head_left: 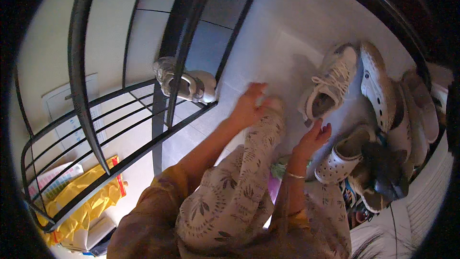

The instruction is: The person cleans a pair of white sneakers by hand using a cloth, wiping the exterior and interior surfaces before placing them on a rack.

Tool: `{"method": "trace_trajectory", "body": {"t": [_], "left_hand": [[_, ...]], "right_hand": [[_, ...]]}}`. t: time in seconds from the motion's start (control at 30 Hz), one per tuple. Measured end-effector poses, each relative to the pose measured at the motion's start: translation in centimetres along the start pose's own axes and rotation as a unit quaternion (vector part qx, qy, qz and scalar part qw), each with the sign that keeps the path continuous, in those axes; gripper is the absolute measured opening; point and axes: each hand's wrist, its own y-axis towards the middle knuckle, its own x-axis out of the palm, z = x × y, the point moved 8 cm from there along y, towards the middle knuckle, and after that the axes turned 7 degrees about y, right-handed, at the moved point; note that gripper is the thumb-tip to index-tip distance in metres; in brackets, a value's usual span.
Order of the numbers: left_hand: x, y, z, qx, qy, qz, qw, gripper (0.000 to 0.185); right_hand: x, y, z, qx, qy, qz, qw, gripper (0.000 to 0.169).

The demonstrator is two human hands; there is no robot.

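Note:
My left hand (252,105) hovers beside the lower leg of my patterned trousers (264,133), blurred, with its fingers apart and nothing visible in them. My right hand (312,139), a thin bracelet (295,176) on its wrist, is loosely spread close to the heel of a beige lace-up sneaker (340,73). I cannot tell whether its fingertip touches the heel. The sneaker's toe points away from me. Just right of it a white clog (373,82) lies tipped on its side. Another white clog (336,165) is below, near my right wrist.
More shoes, a dark one (390,172) among them, pile up along the right. On the left, a black metal rack (140,151) carries a grey-and-white sneaker (197,84). A yellow plastic bag (90,198) shows beneath its bars. The pale floor (266,64) stretches ahead.

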Motion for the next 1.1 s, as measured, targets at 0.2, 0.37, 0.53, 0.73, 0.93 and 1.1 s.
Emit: {"method": "trace_trajectory", "body": {"t": [0.2,0.37,0.53,0.73,0.93,1.1], "left_hand": [[10.1,1.5,0.4,-0.162,-0.104,-0.259,0.946,0.064],[7.8,0.8,1.6,-0.221,-0.274,-0.217,0.911,0.067],[5.0,-0.5,-0.3,-0.309,-0.387,-0.14,0.858,0.047],[-0.1,-1.4,-5.5,-0.379,-0.473,0.095,0.79,0.034],[-5.5,-0.8,-8.6,-0.391,-0.459,0.233,0.763,0.032],[-7.3,-1.2,-10.0,-0.403,-0.447,0.262,0.754,0.033]], "right_hand": [[4.6,2.3,-1.3,0.055,0.186,-0.137,0.971,0.058],[5.6,0.1,-3.9,-0.089,0.143,-0.22,0.961,0.043],[10.7,-5.8,-11.9,-0.368,-0.206,-0.303,0.855,0.048],[16.8,-9.7,-13.6,-0.401,-0.171,-0.416,0.798,0.047],[21.0,-12.7,-13.5,-0.391,-0.131,-0.429,0.803,0.051],[25.8,-13.4,-10.7,-0.417,-0.093,-0.454,0.782,0.048]]}}
